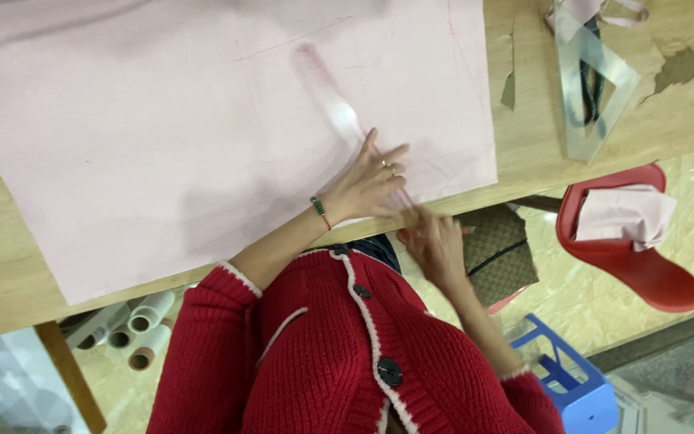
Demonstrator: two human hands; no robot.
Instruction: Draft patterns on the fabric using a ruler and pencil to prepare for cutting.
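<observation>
A large sheet of pale pink fabric [202, 120] lies spread over a wooden table [10, 265]. A long clear ruler [327, 92] rests slantwise on it and looks blurred. My left hand [371, 183], with a green bead bracelet and a ring, lies on the ruler's near end with its fingers spread, holding it against the fabric. My right hand [437, 241] is blurred at the table's near edge, just below the left hand. Whether it holds anything is unclear. I wear a red knitted cardigan [339, 354] with white trim.
A clear set square [592, 80] lies on the table's far right over a dark strap. Beside the table stand a red plastic chair [644, 269] with pink cloth on it, a brown patterned bag [500, 253] and a blue stool [576, 386]. Paper rolls [142, 321] lie under the table.
</observation>
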